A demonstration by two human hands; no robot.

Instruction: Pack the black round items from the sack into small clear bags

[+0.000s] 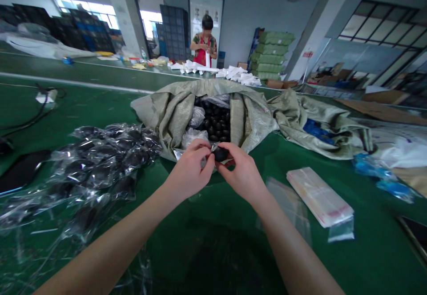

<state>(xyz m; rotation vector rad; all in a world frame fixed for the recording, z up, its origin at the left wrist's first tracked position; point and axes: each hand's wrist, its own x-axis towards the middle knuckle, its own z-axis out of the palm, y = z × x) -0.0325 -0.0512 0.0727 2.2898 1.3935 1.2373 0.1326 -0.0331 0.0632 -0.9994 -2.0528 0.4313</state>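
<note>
My left hand [192, 169] and my right hand [243, 169] meet in front of an open woven sack [255, 121]. Between their fingertips is a small black rounded piece [220, 153]. My left fingers pinch what looks like the edge of a clear plastic bag at its left side, partly hidden by the fingers. The right thumb and forefinger close on the black piece. Many similar black pieces [216, 124] fill the sack's mouth, beside crumpled clear plastic [196, 117]. To the left lies a heap of bagged black pieces [106, 159].
A stack of clear flat bags [318, 196] lies at the right, near loose bags [288, 206]. Another woven sack [333, 121] holds blue items. Phones [22, 170] and cables [36, 113] rest on the green table. Across it stands a person [203, 48] behind white boxes [193, 67].
</note>
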